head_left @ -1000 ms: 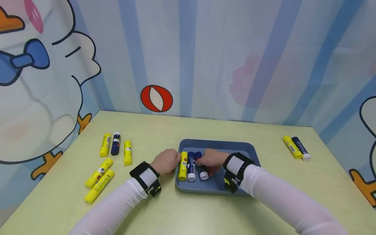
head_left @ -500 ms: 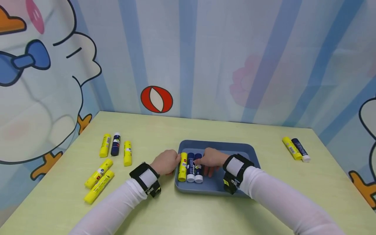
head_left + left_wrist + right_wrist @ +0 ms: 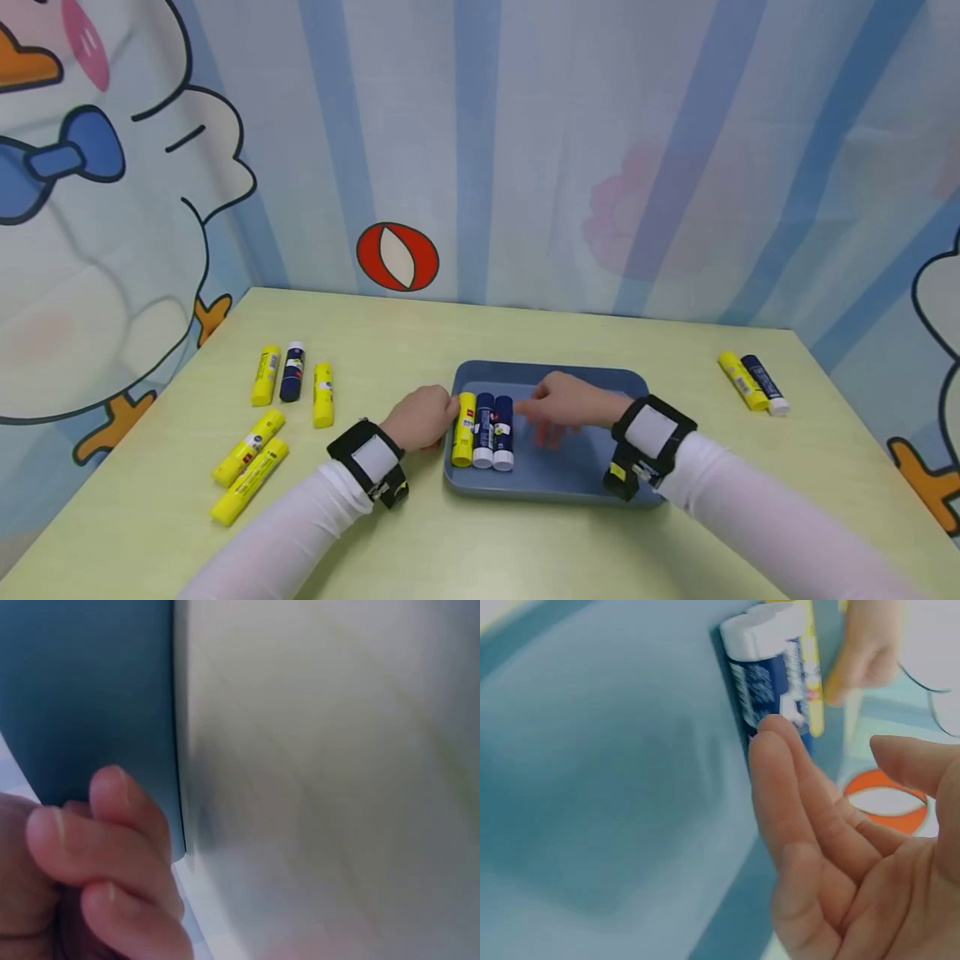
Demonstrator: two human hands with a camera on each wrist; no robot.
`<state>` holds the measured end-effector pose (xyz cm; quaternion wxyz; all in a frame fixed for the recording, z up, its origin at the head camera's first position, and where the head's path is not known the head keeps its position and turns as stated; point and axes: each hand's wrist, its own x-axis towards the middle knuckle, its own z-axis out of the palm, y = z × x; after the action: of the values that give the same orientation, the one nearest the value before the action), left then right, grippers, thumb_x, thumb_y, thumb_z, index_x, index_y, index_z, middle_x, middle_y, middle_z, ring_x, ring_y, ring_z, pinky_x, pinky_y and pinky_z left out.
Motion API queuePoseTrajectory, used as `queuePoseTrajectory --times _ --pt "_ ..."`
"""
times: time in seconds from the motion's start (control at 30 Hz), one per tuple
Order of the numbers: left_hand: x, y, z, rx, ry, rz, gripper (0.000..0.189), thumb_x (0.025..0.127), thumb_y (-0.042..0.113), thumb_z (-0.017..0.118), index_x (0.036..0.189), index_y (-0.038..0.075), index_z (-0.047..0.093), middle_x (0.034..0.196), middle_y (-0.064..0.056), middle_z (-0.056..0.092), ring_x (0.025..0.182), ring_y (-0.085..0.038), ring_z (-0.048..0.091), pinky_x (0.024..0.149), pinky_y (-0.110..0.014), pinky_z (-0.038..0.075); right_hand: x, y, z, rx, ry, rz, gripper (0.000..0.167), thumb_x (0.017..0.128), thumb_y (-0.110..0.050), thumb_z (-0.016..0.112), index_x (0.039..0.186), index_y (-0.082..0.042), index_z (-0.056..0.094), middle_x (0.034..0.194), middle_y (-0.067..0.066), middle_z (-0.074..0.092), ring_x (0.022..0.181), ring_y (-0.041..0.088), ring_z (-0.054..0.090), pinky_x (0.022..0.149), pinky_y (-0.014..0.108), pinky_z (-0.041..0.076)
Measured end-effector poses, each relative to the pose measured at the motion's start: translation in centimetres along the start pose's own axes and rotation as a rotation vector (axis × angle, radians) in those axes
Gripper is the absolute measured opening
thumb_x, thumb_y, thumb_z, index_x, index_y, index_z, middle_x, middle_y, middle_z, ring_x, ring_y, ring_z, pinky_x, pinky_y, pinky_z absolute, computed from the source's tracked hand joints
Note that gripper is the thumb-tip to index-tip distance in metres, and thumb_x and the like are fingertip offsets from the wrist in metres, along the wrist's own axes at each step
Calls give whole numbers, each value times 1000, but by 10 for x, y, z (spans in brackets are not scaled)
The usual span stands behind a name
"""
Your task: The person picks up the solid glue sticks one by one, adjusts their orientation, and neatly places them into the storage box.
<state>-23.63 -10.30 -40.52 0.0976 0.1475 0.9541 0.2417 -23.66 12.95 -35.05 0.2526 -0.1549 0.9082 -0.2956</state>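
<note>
My left hand (image 3: 422, 417) holds the left rim of a blue-grey tray (image 3: 555, 492). In the left wrist view its fingers (image 3: 112, 859) curl against the tray's outer wall. Inside the tray, at its left end, a yellow glue stick (image 3: 463, 429) and two dark blue glue sticks with white caps, the left one (image 3: 483, 431) and the right one (image 3: 503, 433), lie side by side. My right hand (image 3: 566, 404) hovers over the tray just right of them, holding nothing. The right wrist view shows its fingers (image 3: 780, 791) fairly straight and the thumb apart.
Left on the table, several yellow glue sticks (image 3: 250, 481) lie around a dark blue one (image 3: 293, 372). At the far right a yellow glue stick (image 3: 743, 381) rests beside a dark blue one (image 3: 765, 385). A patterned curtain (image 3: 525, 167) hangs behind the table.
The right dark blue glue stick was tilted under my right hand and now lies straight against its neighbour. My right hand has let go and shifted right. My left hand stays at the rim.
</note>
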Motion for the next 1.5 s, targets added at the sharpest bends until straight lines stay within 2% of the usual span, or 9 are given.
queuePoseTrajectory --times 0.27,0.5,0.63,0.73,0.83,0.93,1.13,1.23,1.5 --pt "2 1 1 -15 -4 15 46 105 22 38 64 7 53 40 3 44 33 -11 40 41 -24 31 -54 47 -58 123 135 -81 41 101 -34 51 107 5 63 83 7 70 70 23 68 58 35 49" --pt "-1 2 0 -18 -2 -10 45 105 22 40 64 7 52 40 3 42 33 -12 39 40 -23 29 -88 119 -103 142 303 -5 52 104 -37 42 121 11 53 96 14 70 81 25 68 64 36 51" --pt "-3 1 0 -25 0 -4 44 105 22 40 66 7 52 41 3 43 34 -12 40 40 -23 30 -94 153 -116 85 411 38 56 105 -38 40 125 14 49 106 23 65 88 30 66 66 37 53" --pt "-3 0 0 -20 7 -6 43 105 22 40 66 7 53 41 3 43 34 -12 41 40 -23 31 -93 168 -120 14 479 67 64 104 -42 38 132 16 40 122 34 52 105 43 57 79 46 51" --pt "-3 -1 0 -26 11 -13 43 105 22 40 67 7 53 42 3 44 33 -12 42 39 -23 31 -85 177 -120 -66 533 95 74 103 -45 38 139 19 28 133 42 35 116 54 43 90 58 42" --pt "-3 0 0 -33 10 -13 42 105 22 39 68 7 53 42 2 45 33 -12 42 39 -23 32 -77 188 -116 -183 604 129 77 101 -43 44 139 21 24 133 48 26 112 58 42 87 64 39" --pt "0 1 0 -22 10 -8 43 105 22 39 67 7 54 41 3 45 33 -12 42 38 -23 31 -64 207 -99 -543 753 215 65 90 -25 66 129 20 38 122 45 34 107 60 39 76 64 41" --pt "0 1 0 -23 10 -16 43 105 22 39 67 7 54 41 3 45 33 -12 42 39 -23 32 -60 212 -92 -625 747 249 62 88 -23 68 124 19 40 118 44 38 107 59 39 76 64 41" --pt "-1 2 -1 -5 3 -29 45 105 23 39 66 7 54 41 3 45 33 -11 42 39 -23 32 -51 217 -83 -652 710 255 62 83 -20 73 118 20 42 109 44 44 102 58 42 77 64 40"
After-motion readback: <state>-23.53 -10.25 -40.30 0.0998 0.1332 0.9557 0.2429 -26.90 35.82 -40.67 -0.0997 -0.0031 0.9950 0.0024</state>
